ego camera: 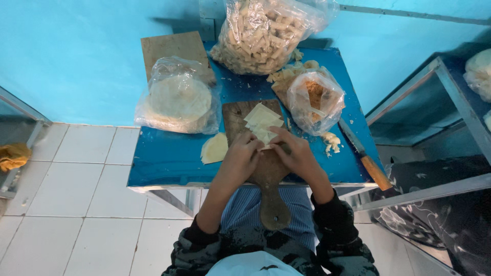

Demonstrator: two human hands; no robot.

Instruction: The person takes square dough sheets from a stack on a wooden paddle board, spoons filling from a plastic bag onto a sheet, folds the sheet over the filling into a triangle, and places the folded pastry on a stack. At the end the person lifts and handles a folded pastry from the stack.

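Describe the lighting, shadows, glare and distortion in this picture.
Head view: cool, bluish, even light; soft shadow behind the big bag of rolled pieces on the wall; glare on the plastic bag of round sheets; wide-angle bending at the shelf; both hands and the cutting board fairly sharp.

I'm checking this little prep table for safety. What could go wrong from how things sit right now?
The knife lies at the right edge of the blue table, its wooden handle hanging past the rim; a bump could send it to the floor. The cutting board also overhangs the front edge, handle in the air, so pressing from the left hand and right hand might tip it. The big bag of rolled pieces leans at the back and may slump.
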